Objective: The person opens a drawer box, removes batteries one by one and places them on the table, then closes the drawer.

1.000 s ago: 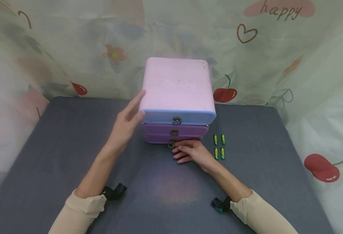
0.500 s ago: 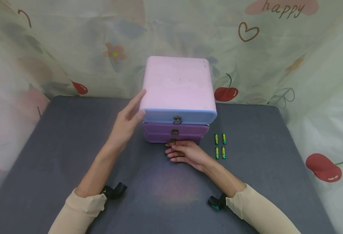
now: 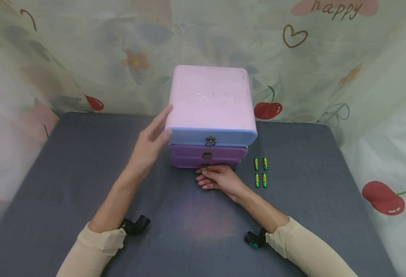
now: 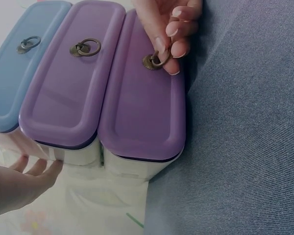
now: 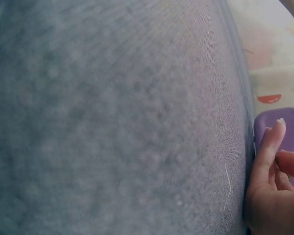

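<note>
A small cabinet with a pink top point(image 3: 210, 98) stands at the back middle of the table. Its front has a blue top drawer point(image 3: 189, 136) and two purple drawers below, each with a brass ring pull. My right hand point(image 3: 223, 179) pinches the ring pull point(image 4: 151, 61) of the bottom purple drawer point(image 4: 142, 107) between thumb and index finger, the other fingers loosely bent. All the drawers look closed. My left hand point(image 3: 147, 148) rests with extended fingers against the cabinet's left side. In the right wrist view, only part of the right hand and a purple drawer front show.
Several green batteries point(image 3: 260, 172) lie in two rows on the dark grey tabletop point(image 3: 196, 246), right of the cabinet. A patterned curtain point(image 3: 102, 46) hangs behind the table and along its sides. Each wrist wears a black camera mount point(image 3: 136, 225).
My right hand has shifted slightly left along the drawer front, and its thumb and index finger have closed on the bottom ring pull. My left hand stays against the cabinet's side.
</note>
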Motion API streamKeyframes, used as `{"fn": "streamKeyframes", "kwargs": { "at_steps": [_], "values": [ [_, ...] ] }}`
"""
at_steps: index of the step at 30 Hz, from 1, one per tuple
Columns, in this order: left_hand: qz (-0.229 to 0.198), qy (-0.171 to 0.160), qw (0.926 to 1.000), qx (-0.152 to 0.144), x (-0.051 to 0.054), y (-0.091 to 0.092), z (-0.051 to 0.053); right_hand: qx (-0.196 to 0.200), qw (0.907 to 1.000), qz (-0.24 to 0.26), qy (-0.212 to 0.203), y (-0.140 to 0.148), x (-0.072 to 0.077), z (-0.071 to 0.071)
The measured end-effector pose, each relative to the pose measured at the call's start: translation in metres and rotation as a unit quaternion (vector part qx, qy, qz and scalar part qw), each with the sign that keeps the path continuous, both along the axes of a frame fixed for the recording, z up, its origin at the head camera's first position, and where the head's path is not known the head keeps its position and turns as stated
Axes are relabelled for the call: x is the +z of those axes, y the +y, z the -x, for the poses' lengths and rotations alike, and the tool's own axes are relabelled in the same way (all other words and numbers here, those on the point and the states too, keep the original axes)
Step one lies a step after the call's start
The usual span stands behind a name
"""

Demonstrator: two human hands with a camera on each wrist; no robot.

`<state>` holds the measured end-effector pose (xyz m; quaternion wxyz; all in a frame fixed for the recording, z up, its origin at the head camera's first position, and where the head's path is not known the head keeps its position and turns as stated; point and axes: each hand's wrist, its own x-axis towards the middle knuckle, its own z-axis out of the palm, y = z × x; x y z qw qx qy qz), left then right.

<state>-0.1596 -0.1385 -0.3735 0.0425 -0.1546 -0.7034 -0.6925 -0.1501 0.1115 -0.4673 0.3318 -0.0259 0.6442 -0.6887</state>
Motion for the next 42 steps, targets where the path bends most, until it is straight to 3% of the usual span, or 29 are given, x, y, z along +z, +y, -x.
{"fn": "streamKeyframes", "kwargs": {
  "at_steps": [22,42],
  "values": [
    [-0.011,0.005,0.9999,0.001,-0.001,0.001,0.0,0.028,0.9976,-0.041,0.048,0.004,0.006,-0.003],
    [-0.02,0.009,0.9997,0.003,0.0,0.002,0.001,0.048,0.9958,-0.056,0.055,0.01,0.007,-0.02]
  ]
}}
